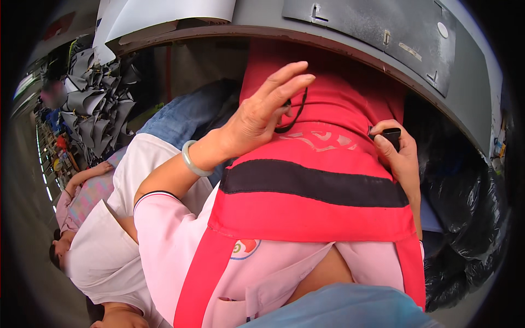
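Note:
My left hand (257,112) is raised before the red apron (306,218) I wear, two fingers stretched upward. A thin black cord (299,116) hangs in a loop at its lower fingers, which seem to pinch it; their grip is partly hidden. A pale bangle (188,158) circles that wrist. Farther right, against the apron's side, my right hand (399,153) is closed around a small black object (391,134) with a flat, rounded end. Its thumb and forefinger press on it; the rest is covered by the hand, so its kind cannot be made out.
Ahead is a worktable edge (262,31) with a grey board (383,38) and a white sheet (164,16). Black plastic bags (465,208) lie at right. A person in a white shirt (109,251) is close on my left, another beyond. Grey cut pieces (95,109) are piled far left.

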Demonstrator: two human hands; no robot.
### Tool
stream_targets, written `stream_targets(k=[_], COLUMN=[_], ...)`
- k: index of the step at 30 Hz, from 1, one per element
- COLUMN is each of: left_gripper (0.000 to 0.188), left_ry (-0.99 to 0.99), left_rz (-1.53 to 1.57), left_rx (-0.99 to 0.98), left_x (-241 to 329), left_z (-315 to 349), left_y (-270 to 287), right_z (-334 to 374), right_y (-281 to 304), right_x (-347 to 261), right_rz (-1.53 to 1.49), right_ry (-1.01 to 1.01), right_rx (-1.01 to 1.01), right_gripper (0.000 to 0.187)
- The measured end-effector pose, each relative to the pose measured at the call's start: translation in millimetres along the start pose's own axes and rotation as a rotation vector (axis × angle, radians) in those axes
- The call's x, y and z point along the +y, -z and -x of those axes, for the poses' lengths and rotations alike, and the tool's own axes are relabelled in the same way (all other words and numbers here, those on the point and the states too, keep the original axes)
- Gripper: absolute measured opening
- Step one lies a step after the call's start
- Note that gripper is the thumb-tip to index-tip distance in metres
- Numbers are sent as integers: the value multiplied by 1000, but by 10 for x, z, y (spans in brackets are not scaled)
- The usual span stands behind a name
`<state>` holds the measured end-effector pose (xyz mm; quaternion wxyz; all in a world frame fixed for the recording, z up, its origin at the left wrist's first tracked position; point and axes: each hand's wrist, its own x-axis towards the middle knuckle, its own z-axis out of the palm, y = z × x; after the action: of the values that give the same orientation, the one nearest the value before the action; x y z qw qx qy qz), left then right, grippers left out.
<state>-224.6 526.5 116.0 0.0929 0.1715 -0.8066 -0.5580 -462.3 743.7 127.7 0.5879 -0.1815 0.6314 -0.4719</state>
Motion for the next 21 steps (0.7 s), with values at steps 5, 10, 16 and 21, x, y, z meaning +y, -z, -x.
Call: stream_targets(k=[5, 10, 16, 21], left_gripper=[76, 78, 83, 85], left_ry=[-22, 370, 324, 264], left_rz=[279, 744, 813, 951], left_rx=[-137, -138, -272, -411], left_x=[-79, 16, 92, 106], left_z=[-137, -116, -123, -210], left_y=[-296, -330, -366, -488], right_z=[-113, -118, -144, -220], right_y=[-211, -195, -283, -319], right_x=[-213, -103, 31, 77], right_rz=[125, 182, 136, 16], right_ry=[-97, -78, -57, -175], right_rx=[-68, -65, -136, -269], right_gripper=[30, 31, 35, 38])
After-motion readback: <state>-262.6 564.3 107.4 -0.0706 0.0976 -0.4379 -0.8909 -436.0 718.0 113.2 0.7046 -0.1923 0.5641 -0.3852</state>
